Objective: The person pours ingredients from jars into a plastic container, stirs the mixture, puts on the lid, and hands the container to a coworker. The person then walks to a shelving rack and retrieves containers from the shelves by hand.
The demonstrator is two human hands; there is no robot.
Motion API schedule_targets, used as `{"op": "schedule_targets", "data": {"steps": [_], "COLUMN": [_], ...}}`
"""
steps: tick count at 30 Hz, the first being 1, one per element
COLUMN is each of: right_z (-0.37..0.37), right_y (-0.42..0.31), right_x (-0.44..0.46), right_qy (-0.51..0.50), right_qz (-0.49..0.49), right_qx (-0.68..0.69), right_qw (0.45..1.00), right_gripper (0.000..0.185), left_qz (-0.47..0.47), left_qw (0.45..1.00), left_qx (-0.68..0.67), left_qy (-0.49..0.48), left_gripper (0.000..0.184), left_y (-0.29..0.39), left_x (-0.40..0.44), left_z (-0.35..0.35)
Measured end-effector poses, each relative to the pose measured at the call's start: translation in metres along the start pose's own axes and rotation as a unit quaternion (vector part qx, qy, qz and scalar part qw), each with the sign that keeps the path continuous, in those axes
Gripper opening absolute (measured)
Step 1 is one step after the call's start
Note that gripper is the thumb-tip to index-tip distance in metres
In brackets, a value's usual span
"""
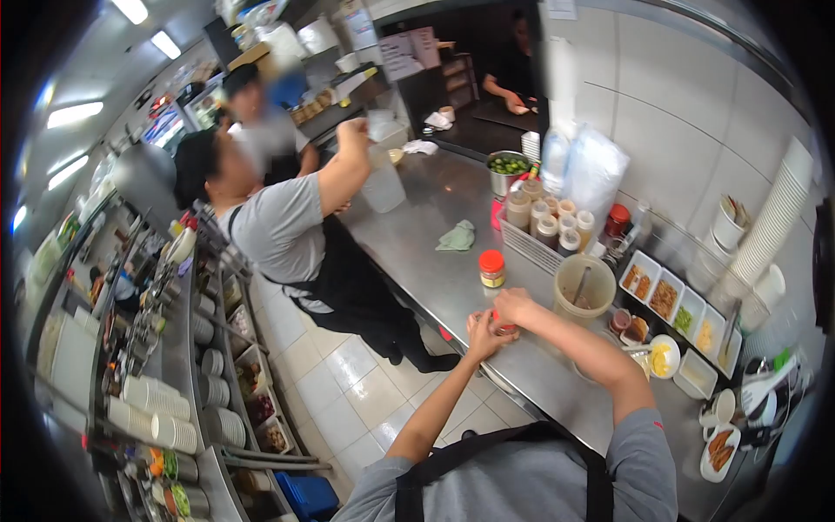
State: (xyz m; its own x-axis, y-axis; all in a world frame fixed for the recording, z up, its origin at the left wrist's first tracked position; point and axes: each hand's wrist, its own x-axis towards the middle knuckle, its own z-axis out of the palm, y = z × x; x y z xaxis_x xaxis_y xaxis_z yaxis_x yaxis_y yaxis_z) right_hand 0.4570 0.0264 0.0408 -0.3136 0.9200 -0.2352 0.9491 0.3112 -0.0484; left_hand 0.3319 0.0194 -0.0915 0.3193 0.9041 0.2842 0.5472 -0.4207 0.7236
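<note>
Head cam: left hand (pixel 483 337) and right hand (pixel 515 306) both gripping a held jar (pixel 504 325)
It's just on the near side of the standing jar (pixel 492 277) — left wrapped round it, right closed over the top. The standing jar has its red lid on, so that one looks done. Red shows between the fingers too, but they hide most of it — can't really tell if anything's left to tighten or loosen. Green cloth (pixel 457 236) lies beyond the standing jar, bottle basket (pixel 532 249) to its right.

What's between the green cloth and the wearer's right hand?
One upright red-lidded jar on the steel counter, close to the right hand. From jar to green cloth, the counter is bare. Shows in the head view.
</note>
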Motion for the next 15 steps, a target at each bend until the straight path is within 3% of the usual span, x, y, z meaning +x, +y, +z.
{"op": "schedule_targets", "data": {"steps": [4, 6, 11, 15], "right_z": [0.009, 0.043, -0.004, -0.007], "right_y": [0.004, 0.012, 0.019, 0.039], "right_x": [0.007, 0.024, -0.035, -0.072], "right_qy": [-0.01, 0.081, 0.168, 0.337], "right_qz": [-0.051, -0.055, -0.036, -0.078], "right_qx": [-0.014, 0.017, 0.153, 0.359], "right_qw": [0.999, 0.995, 0.973, 0.867], "right_gripper": [0.022, 0.032, 0.045, 0.056], "left_qz": [0.015, 0.022, 0.039, 0.036], "left_qw": [0.999, 0.999, 0.997, 0.996], "left_qx": [0.008, 0.014, -0.036, -0.064], "left_qy": [-0.041, -0.045, -0.052, -0.058], "left_gripper": [0.088, 0.086, 0.076, 0.073], "left_y": [-0.006, -0.024, -0.001, 0.027], "left_x": [0.004, 0.008, 0.01, 0.022], "left_z": [0.002, 0.013, -0.001, -0.01]}}
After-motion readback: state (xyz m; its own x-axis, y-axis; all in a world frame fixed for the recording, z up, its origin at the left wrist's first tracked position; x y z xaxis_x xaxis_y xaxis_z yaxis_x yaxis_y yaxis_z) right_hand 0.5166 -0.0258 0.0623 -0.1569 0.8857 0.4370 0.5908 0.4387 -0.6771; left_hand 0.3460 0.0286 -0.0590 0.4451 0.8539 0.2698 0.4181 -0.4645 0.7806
